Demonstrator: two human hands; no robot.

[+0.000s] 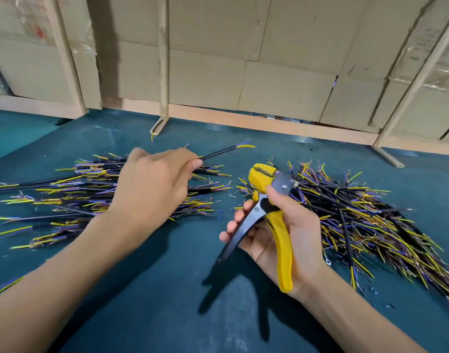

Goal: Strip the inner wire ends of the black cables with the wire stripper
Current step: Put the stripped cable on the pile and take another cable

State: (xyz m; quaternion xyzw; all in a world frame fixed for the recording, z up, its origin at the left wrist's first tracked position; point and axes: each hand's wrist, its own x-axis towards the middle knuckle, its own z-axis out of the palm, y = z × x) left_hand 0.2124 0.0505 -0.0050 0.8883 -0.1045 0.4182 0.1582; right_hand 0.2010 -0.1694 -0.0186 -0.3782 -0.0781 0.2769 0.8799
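My left hand [152, 184] pinches one black cable [218, 152] above the left pile. The cable points up and to the right, and its yellow and blue inner wires fan out at the far tip. My right hand [282, 233] grips the yellow wire stripper [269, 189] by its handles, head pointing up and left. The stripper's jaws are a short way below and to the right of the cable's tip, apart from it. The handles look spread.
A pile of black cables [73, 197] with yellow and blue ends lies on the left of the teal table mat [154, 289]. A larger pile [366, 217] lies on the right. Cardboard panels in wooden frames [243, 85] wall the table's far side.
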